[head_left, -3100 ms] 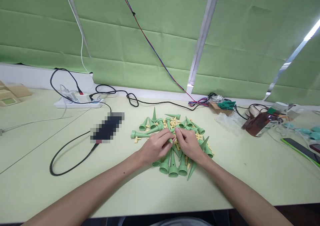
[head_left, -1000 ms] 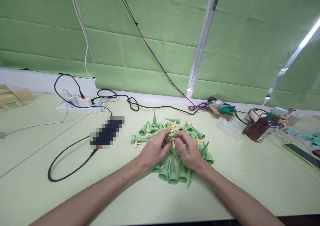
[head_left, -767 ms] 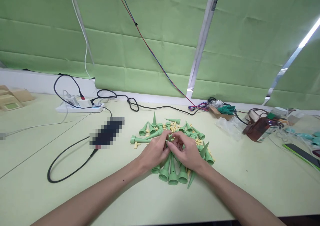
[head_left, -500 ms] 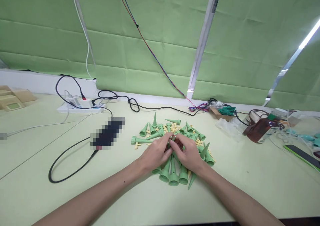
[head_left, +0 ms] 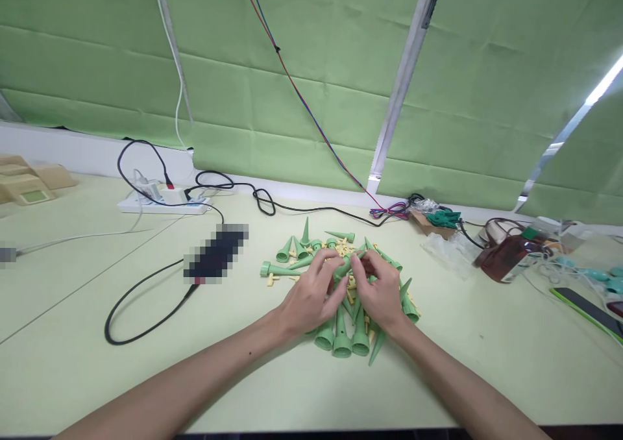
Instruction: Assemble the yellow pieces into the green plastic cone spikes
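A heap of green plastic cone spikes [head_left: 341, 336] mixed with small yellow pegs [head_left: 270, 280] lies in the middle of the pale green table [head_left: 87, 323]. Both my hands rest on top of the heap, fingertips meeting. My left hand [head_left: 311, 297] and my right hand [head_left: 382, 294] are both pinched on one green spike [head_left: 346, 266] held between them, its point toward the right. Whether a yellow peg is also in my fingers is hidden.
A black cable [head_left: 141, 304] loops from a blurred dark device [head_left: 215, 258] at the left. A white power strip [head_left: 160, 201] sits behind it. At the right lie a clear plastic bag [head_left: 445, 245], a brown bottle [head_left: 506, 255] and a phone [head_left: 586, 300]. Green cloth hangs behind.
My hands have shifted slightly up and away over the heap, and the spike between them is now raised and more visible. The camera has tilted a little.
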Demonstrator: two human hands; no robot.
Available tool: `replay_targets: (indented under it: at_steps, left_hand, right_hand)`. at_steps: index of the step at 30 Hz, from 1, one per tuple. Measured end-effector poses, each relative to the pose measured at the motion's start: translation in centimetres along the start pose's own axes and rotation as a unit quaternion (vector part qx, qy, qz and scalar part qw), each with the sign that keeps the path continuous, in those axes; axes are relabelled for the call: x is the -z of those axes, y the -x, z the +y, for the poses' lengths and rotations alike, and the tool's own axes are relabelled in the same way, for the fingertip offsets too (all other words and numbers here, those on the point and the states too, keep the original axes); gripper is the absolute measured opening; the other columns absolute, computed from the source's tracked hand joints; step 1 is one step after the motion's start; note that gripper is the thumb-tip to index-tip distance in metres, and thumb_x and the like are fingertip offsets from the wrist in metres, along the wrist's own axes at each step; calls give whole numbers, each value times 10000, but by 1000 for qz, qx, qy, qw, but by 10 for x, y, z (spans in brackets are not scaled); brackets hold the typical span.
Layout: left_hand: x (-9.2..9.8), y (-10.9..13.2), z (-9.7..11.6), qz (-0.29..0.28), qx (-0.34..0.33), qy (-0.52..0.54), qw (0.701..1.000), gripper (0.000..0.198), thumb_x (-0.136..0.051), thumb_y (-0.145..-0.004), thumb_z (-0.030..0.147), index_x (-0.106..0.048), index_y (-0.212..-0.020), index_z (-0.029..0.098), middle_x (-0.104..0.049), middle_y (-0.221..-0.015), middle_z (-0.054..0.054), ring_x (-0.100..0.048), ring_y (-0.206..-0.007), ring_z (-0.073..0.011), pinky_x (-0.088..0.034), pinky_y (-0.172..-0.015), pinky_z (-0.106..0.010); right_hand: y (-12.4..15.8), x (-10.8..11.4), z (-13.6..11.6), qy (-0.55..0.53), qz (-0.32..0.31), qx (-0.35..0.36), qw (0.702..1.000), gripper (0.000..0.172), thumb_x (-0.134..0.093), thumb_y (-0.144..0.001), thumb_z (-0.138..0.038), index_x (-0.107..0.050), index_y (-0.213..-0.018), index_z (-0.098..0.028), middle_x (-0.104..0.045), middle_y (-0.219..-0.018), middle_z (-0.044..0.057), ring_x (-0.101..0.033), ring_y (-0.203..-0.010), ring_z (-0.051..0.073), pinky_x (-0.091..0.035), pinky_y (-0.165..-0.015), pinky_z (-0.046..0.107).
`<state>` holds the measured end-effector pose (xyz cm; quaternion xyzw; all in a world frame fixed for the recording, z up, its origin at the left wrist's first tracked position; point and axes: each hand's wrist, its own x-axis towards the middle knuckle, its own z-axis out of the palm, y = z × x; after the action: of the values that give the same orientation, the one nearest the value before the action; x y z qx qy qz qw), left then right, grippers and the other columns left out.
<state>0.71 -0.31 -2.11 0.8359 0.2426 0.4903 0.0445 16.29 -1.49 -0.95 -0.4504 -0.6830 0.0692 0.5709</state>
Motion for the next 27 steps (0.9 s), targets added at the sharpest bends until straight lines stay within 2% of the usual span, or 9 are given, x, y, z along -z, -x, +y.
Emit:
replay_targets:
  at_steps: [3, 6, 9, 14, 19, 23, 27]
  left_hand:
    - [2, -1, 2, -51, -66, -47, 995, 69, -437, -951, 172, -497, -985, 170, -555, -912, -56, -518, -615, -107, -396, -473, -233]
    - [3, -2, 3, -130, -146, -110, 975, 172, -402, -970, 190, -511, -839, 170, -546, -759, -21, -518, -596, -121, -318, -434, -263]
    - [2, -2, 2, -169, -173, -123, 962, 232, -404, -982, 224, -528, -794, 165, -556, -730, -18, -480, -534, -112, -283, -416, -283]
    - [2, -2, 0, -178, -170, -113, 963, 235, -411, -985, 214, -537, -795, 164, -548, -711, -12, -453, -494, -101, -259, -423, -294]
    - [5, -3, -1, -180, -174, -116, 961, 241, -416, -990, 226, -522, -781, 169, -516, -694, 1, -452, -493, -98, -241, -428, -299]
    - [6, -5, -2, -168, -185, -134, 959, 274, -416, -991, 235, -522, -748, 168, -509, -680, 4, -441, -490, -94, -230, -435, -301]
    - [7, -6, -2, -171, -188, -148, 956, 287, -420, -989, 243, -537, -740, 164, -520, -676, 2, -428, -484, -96, -223, -436, -305]
  right_hand:
    - [-7, 1, -5, 15, 4, -23, 1000, 236, -502, -942, -308, -494, -732, -200, -465, -592, -38, -408, -508, 110, -347, -514, 244]
    - [-19, 1, -11, 31, -25, -30, 999, 184, -508, -936, -311, -512, -788, -202, -442, -579, -60, -378, -466, 97, -326, -502, 237]
    - [-36, -1, -16, 56, -63, -11, 996, 143, -501, -929, -293, -519, -815, -208, -488, -587, -58, -417, -473, 102, -332, -526, 237]
    - [-82, -16, -11, 151, -93, 22, 984, 245, -492, -901, -285, -510, -670, -204, -554, -582, -12, -476, -541, 135, -334, -584, 255]
    - [-124, -44, 6, 280, -143, -5, 949, 247, -456, -917, -275, -585, -724, -189, -647, -704, 70, -575, -694, 202, -324, -611, 281]
    - [-134, -65, 24, 313, -202, -25, 928, 215, -445, -925, -234, -634, -842, -171, -679, -855, 126, -607, -817, 235, -351, -647, 284]
    - [-132, -83, 43, 299, -226, -42, 926, 233, -459, -934, -242, -645, -811, -174, -677, -822, 114, -614, -806, 223, -366, -655, 274]
